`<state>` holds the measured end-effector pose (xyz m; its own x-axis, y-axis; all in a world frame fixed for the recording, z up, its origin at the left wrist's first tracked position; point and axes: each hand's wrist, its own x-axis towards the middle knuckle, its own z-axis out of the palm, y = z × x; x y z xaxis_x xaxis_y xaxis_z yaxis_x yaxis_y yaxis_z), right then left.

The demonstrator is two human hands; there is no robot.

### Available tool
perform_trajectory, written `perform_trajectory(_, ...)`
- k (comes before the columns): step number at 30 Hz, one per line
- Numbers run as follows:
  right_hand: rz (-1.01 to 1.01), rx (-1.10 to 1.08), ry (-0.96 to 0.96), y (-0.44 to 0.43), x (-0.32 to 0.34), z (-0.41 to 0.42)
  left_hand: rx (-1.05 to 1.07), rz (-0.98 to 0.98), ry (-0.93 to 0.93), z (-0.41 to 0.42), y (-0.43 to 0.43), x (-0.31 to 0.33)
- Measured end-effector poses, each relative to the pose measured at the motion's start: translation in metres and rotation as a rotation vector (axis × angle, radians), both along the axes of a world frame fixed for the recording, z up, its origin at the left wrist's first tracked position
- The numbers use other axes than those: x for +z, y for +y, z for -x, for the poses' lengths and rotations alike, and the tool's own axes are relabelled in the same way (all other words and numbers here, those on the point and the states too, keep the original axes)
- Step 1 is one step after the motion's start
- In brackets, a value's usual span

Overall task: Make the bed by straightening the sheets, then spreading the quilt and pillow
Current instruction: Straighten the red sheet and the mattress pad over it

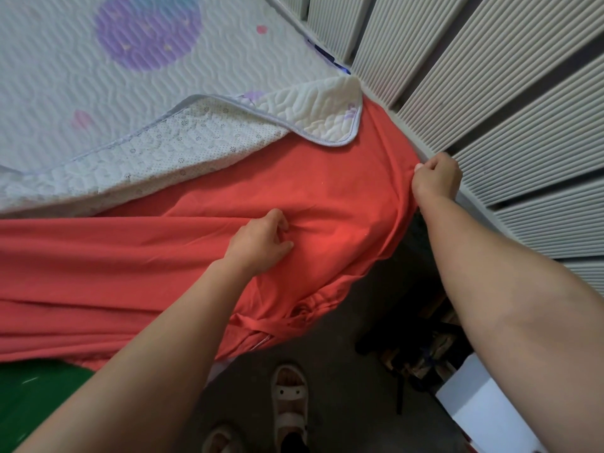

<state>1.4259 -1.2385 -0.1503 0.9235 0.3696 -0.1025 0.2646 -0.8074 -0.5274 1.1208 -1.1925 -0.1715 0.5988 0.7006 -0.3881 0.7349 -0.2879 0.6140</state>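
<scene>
A red sheet [202,204] covers the near end of the bed and hangs over its corner, with a bunched hem at the bottom. My left hand [261,238] rests on top of the sheet with curled fingers gathering a fold of the fabric. My right hand [436,178] grips the sheet's edge at the bed corner against the wall. A white quilted pad [98,76] with purple and pink prints lies across the far part of the bed; its near edge is folded back, showing a dotted underside [183,145]. No pillow is in view.
A ribbed grey wall panel [490,93] runs along the right side of the bed. Below are a dark floor [343,364], my sandalled feet [289,397], a white box [483,407] and dark clutter by the wall. Something green [36,397] lies at the lower left.
</scene>
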Motion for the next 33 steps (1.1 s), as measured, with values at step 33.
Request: perform_trajectory(33,-0.199,0.894,-0.125,0.065,0.048,0.197,0.245,-0.132,0.012,0.104,0.007,0.057)
